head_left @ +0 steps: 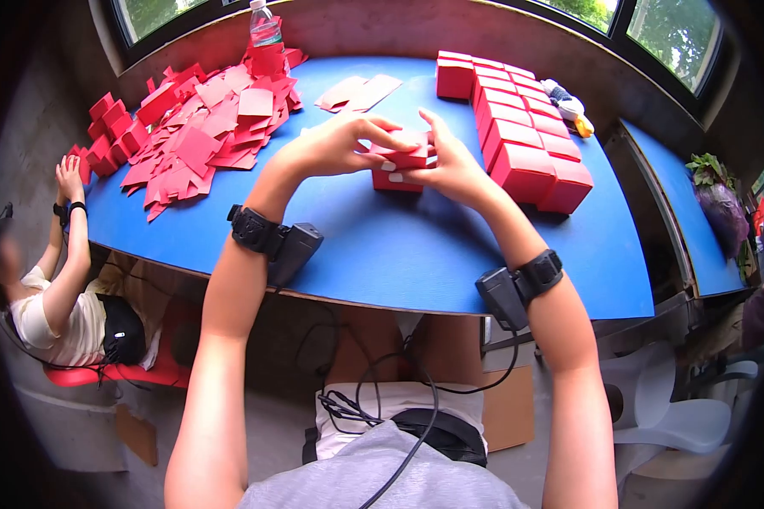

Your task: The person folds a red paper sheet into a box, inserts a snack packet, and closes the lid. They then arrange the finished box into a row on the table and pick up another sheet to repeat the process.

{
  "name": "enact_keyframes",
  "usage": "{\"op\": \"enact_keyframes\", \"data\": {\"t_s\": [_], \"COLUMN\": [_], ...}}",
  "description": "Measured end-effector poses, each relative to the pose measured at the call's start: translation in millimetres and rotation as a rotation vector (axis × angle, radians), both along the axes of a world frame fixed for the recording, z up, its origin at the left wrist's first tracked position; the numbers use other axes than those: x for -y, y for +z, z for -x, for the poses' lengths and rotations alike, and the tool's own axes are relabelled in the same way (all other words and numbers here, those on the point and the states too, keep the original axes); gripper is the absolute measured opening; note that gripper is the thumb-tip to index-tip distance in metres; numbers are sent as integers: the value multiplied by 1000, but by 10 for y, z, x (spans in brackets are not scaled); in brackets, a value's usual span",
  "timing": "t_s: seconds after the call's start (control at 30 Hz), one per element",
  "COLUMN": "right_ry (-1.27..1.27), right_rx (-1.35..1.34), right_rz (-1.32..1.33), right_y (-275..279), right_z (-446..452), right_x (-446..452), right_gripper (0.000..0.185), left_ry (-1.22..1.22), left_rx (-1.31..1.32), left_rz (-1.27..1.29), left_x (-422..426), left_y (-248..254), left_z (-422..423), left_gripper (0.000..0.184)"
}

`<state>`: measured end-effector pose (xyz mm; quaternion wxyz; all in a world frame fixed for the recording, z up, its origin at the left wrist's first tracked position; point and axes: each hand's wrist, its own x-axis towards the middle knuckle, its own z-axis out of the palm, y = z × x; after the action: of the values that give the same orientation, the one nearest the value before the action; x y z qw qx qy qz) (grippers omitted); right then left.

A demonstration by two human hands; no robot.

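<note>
Between my two hands, above the middle of the blue table (382, 254), is a small red box (406, 153). My left hand (344, 142) has its fingers on the box's left and top side. The fingers of my right hand (443, 165) wrap its right side and front. Beneath it shows another red box part (397, 180); whether the two are joined is hidden by my fingers. Rows of closed red boxes (522, 170) stand to the right. A heap of flat red card pieces (199, 144) lies to the left.
Flat pieces (358, 92) lie behind my hands. A plastic bottle (265, 27) stands at the back left, a small toy-like object (569, 106) beyond the boxes. A co-worker (59, 297) sits at the far left, hands by more red boxes (110, 131).
</note>
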<state>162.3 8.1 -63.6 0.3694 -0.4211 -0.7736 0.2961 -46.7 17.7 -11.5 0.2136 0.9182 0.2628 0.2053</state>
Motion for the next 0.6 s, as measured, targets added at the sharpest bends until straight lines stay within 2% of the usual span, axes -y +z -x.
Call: {"op": "enact_keyframes", "data": {"t_s": [0.17,0.27,0.4,0.43,0.53,0.6], "right_ry": [-187,-174,-124,-119,-114,-112], "right_rx": [36,24,-2,1,26,28], "right_rz": [21,56,24,-4,-17,-34], "right_y": [20,6,0,-31,-42,-58], "right_z": [-11,11,20,22,50,66], "right_x": [5,31,41,21,42,38], "right_gripper": [103,94,87,86,82,81], "left_ry": [22,113,194,231,365,364], "left_rx": [150,88,81,93,85,70], "left_rz": [-145,-260,-154,-130,-138,-183], "left_x": [-390,-916,-1586,-1715,-1799,-1863], "left_y": [380,565,172,43,-88,-156], "left_z": [-42,-326,-897,-978,-1151,-1216], "left_gripper": [43,44,45,53,54,55]}}
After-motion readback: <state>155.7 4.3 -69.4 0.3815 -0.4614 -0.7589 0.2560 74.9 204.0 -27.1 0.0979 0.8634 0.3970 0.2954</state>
